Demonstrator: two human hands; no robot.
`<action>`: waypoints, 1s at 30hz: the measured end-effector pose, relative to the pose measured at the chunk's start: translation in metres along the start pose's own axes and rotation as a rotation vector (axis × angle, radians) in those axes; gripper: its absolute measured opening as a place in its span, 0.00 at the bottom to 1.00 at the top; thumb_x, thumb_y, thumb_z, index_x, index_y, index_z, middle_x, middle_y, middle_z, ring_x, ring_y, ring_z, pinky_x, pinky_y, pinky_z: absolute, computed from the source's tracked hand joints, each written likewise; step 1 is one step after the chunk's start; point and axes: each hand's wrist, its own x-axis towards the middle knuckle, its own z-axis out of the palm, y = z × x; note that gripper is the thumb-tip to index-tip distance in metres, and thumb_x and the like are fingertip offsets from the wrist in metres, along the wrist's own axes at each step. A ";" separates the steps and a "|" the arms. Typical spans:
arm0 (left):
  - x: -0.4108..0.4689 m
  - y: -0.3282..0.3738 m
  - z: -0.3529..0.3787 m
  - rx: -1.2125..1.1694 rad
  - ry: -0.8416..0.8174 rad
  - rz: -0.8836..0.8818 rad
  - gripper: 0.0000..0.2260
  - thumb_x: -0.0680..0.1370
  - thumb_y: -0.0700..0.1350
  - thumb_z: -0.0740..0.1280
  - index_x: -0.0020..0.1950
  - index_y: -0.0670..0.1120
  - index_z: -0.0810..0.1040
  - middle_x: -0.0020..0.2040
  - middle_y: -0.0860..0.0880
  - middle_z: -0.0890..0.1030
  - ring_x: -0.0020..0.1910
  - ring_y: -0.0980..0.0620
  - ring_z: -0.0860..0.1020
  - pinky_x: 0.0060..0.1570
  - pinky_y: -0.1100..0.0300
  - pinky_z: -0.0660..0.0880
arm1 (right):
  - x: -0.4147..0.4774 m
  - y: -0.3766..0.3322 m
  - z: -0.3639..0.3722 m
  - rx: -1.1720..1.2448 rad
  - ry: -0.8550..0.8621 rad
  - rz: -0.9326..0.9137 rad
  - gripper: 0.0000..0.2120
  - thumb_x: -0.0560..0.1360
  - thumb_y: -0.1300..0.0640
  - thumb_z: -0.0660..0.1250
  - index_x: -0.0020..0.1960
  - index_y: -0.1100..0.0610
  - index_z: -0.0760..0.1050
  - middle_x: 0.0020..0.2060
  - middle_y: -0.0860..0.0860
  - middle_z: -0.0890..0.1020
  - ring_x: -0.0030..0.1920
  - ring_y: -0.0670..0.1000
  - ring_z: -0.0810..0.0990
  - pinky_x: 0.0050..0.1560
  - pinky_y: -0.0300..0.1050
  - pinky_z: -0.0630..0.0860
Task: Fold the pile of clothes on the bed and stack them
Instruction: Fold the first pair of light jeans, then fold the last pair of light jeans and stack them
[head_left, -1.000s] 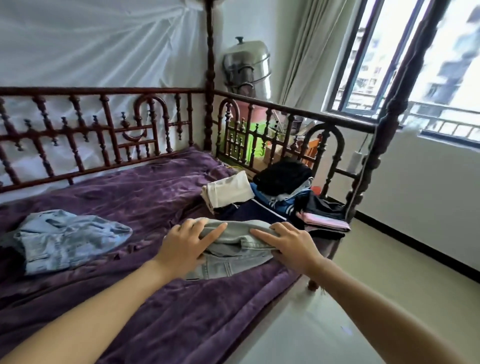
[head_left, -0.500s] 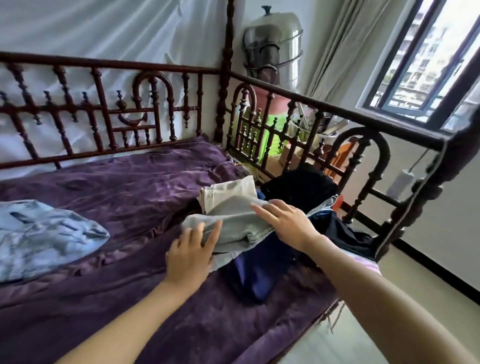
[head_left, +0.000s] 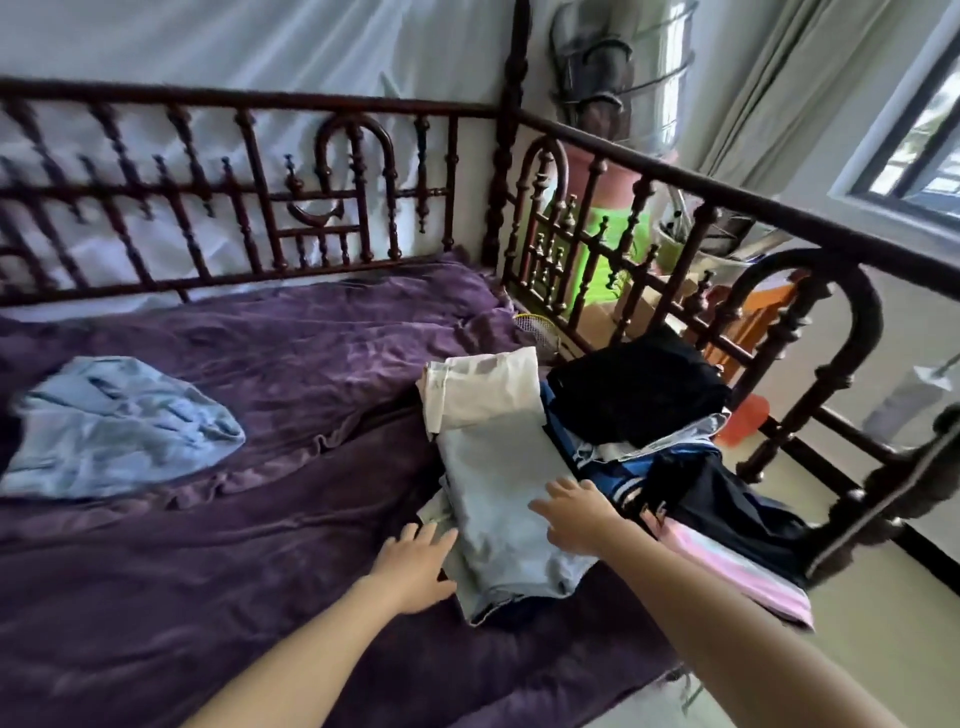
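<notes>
Head view, item record: folded grey garment (head_left: 498, 488), on the purple bedspread (head_left: 260, 545) at the right side of the bed

Change against half a second earlier: the garment was then lifted between both hands above the clothes pile; it now lies flat on the pile, its far end overlapping the folded cream garment (head_left: 483, 389). The right hand's fingers have uncurled from its top edge. The left hand has dropped away from its near side to the bedspread.

Orientation: long axis runs roughly 11 to 5 o'clock. Far short edge points at the cream garment, near short edge at the wearer.

Position relative to hands: the garment sits at 1 o'clock of the left hand (head_left: 415, 566) and at 9 o'clock of the right hand (head_left: 576, 514).

Left hand: fingers straight and together, palm down on the bedspread, tips at the garment's left edge, holding nothing; contact with the cloth cannot be told.

Right hand: fingers spread, resting flat on the garment's right edge, gripping nothing.

Neighbours: black garment (head_left: 639, 395) at 2 o'clock of the item, pink striped garment (head_left: 737, 566) at 4 o'clock, crumpled blue denim (head_left: 114, 426) well apart at 9 o'clock
</notes>
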 end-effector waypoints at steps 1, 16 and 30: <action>-0.005 -0.001 -0.002 -0.019 0.037 -0.037 0.30 0.80 0.54 0.56 0.78 0.49 0.47 0.78 0.45 0.48 0.75 0.43 0.49 0.71 0.46 0.55 | 0.007 -0.004 -0.006 0.008 0.032 -0.040 0.22 0.79 0.56 0.56 0.72 0.52 0.62 0.70 0.57 0.64 0.71 0.57 0.59 0.66 0.53 0.62; -0.230 -0.071 0.044 -0.234 0.666 -0.715 0.24 0.80 0.52 0.59 0.74 0.49 0.61 0.72 0.52 0.64 0.71 0.51 0.61 0.65 0.59 0.62 | -0.013 -0.167 -0.084 0.007 0.329 -0.634 0.27 0.79 0.53 0.56 0.76 0.48 0.51 0.74 0.55 0.55 0.74 0.55 0.54 0.70 0.52 0.58; -0.448 -0.151 0.081 -0.413 1.220 -0.745 0.20 0.73 0.49 0.64 0.59 0.37 0.78 0.55 0.42 0.80 0.56 0.45 0.75 0.56 0.55 0.69 | -0.120 -0.339 -0.155 0.174 0.538 -0.754 0.26 0.80 0.51 0.56 0.76 0.48 0.52 0.74 0.50 0.56 0.74 0.51 0.55 0.69 0.49 0.57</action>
